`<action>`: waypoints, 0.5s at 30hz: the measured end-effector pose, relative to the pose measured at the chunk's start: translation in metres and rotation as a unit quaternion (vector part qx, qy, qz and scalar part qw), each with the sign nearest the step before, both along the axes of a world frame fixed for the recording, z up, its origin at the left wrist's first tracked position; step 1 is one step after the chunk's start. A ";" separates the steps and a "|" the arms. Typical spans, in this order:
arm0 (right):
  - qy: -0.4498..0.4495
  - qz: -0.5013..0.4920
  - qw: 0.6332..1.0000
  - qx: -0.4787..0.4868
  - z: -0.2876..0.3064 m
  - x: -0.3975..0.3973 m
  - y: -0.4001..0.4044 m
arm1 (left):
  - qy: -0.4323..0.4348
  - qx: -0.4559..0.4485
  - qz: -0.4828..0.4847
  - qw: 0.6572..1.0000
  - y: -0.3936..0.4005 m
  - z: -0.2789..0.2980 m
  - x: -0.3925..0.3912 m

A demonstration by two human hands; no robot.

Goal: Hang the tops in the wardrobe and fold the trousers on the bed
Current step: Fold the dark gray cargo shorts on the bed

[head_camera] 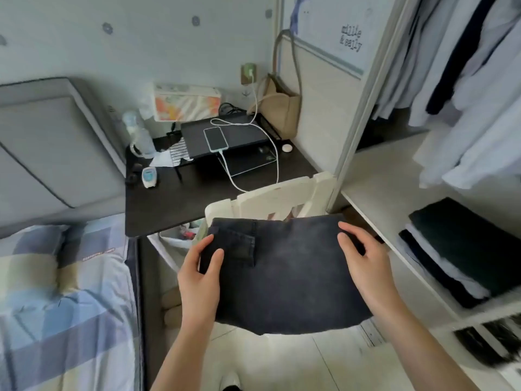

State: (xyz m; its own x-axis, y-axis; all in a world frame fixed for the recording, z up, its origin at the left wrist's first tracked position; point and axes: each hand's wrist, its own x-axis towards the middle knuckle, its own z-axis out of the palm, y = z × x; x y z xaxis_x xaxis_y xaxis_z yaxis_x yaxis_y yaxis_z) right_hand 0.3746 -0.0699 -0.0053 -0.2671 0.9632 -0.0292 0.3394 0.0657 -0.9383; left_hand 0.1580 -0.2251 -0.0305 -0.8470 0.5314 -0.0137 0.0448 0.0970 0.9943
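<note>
1. The step in hand looks like putting away folded trousers. A folded pair of dark jeans (284, 266) is held flat in the air in front of the person, between the bed (64, 292) on the left and the open wardrobe (363, 88) on the right.
2. The left hand (201, 273) grips the left edge of the jeans, with the thumb on top and the fingers under the cloth. The right hand (363, 258) holds the right edge in the same way.
3. The next move, I think, calls for keeping the fold level and sliding it onto the wardrobe shelf (377, 190), beside the stack of folded clothes (462, 252). The cloth could sag or open if one side drops.
4. The jeans are thick washed denim, a neat rectangle, with a sewn back pocket showing near the left hand.
5. Pale shirts (473, 114) hang soft and loose above the shelf. The bed cover is checked cotton, a little wrinkled. Behind the jeans stands a white chair (279, 198), hard and smooth, and a dark desk (180, 204).
</note>
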 end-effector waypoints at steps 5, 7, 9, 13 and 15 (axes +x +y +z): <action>-0.016 -0.119 0.993 -0.015 -0.013 0.050 0.040 | -0.011 -0.021 -0.119 0.993 0.091 -0.007 0.020; -0.032 -0.160 0.986 -0.022 -0.017 0.060 0.056 | -0.020 -0.031 -0.157 0.987 0.125 -0.010 0.022; -0.043 -0.197 0.979 -0.024 -0.020 0.065 0.072 | -0.025 -0.032 -0.196 0.980 0.161 -0.013 0.023; -0.058 -0.292 0.954 -0.032 -0.027 0.075 0.101 | -0.033 -0.052 -0.281 0.958 0.230 -0.018 0.027; -0.072 -0.338 0.937 -0.039 -0.032 0.082 0.111 | -0.030 -0.060 -0.324 0.944 0.261 -0.020 0.031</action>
